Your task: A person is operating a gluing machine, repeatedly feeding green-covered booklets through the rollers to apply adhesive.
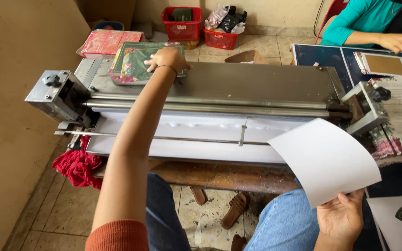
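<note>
two hands, one sheet, one stack at the roller machine

head view: the left hand (166,59) reaches far across the roller machine (238,83) and lies fingers-down on top of a stack of green floral covers (133,65), which sits on the machine's flat steel top at its far left end; the fingers are curled loosely over the stack's right edge, pressing rather than pinching. the right hand (340,216) is low at the near right, pinching the lower corner of one blank white sheet (324,158) between thumb and fingers, the sheet tilted up just in front of the machine's right end. two steel rollers (210,104) run side by side across the machine. one red cloth (77,165) hangs below its left end. two red baskets (181,23) stand on the tiled floor beyond, beside one pink bundle (105,42). a second person's teal sleeve (361,18) shows at the top right, over a dark table (324,56). sandals (236,209) lie under the bench, count unclear
</note>
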